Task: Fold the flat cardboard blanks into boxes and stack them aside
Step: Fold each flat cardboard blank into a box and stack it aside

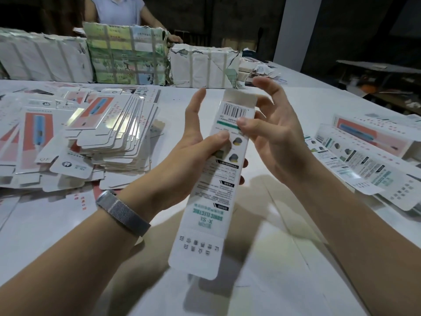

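I hold a long white printed carton [214,197] upright over the table, its barcode end away from me and both end flaps sticking out. My left hand [193,142] grips its middle, thumb on the printed face and fingers wrapped behind. My right hand [271,133] touches the upper part with its thumb pressed just below the barcode; its fingers are spread behind and beside the far flap. A fanned heap of flat blanks [91,133] lies on the left. Several folded boxes [364,153] lie on the right.
Taped paper-wrapped bundles [127,55] line the far edge of the white table [319,270]. A person in a light shirt [118,10] stands behind them. More loose blanks cover the far left. The table's right edge runs diagonally past a dark floor.
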`<state>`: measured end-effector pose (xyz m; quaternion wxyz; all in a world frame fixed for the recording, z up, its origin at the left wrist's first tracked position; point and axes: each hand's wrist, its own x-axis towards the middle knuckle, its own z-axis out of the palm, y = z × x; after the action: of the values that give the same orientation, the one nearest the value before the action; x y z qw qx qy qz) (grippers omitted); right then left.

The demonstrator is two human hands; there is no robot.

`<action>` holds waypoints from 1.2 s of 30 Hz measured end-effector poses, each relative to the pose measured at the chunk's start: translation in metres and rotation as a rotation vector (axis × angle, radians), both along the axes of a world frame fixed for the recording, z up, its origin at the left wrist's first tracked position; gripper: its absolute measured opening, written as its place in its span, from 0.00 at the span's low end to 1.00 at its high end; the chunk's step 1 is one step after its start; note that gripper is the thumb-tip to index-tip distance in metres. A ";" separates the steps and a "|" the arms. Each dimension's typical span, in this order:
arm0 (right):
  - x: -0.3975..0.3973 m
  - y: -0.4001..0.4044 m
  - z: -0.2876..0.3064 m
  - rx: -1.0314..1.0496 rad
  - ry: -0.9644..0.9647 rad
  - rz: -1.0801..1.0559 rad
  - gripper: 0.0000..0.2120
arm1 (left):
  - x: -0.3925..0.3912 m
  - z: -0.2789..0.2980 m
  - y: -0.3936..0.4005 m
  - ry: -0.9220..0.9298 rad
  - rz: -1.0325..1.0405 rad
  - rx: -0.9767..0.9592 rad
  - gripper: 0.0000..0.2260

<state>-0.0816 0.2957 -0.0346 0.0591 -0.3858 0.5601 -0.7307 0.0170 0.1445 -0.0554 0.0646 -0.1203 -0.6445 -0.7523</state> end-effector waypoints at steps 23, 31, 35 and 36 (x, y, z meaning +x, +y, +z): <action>-0.002 0.005 0.007 0.152 -0.029 -0.081 0.08 | 0.004 -0.004 0.000 0.011 -0.046 -0.173 0.24; -0.004 0.010 0.010 0.247 0.038 -0.138 0.10 | 0.005 -0.002 -0.002 0.009 -0.015 -0.268 0.26; -0.004 0.013 0.011 0.302 0.048 -0.108 0.10 | 0.005 -0.002 -0.003 0.027 0.020 -0.337 0.26; -0.004 0.012 0.010 0.311 0.055 -0.113 0.10 | 0.005 -0.003 -0.003 0.026 0.035 -0.352 0.26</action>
<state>-0.0855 0.3081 -0.0244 0.0617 -0.3597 0.6886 -0.6266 0.0217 0.1415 -0.0581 0.0639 -0.1280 -0.7675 -0.6249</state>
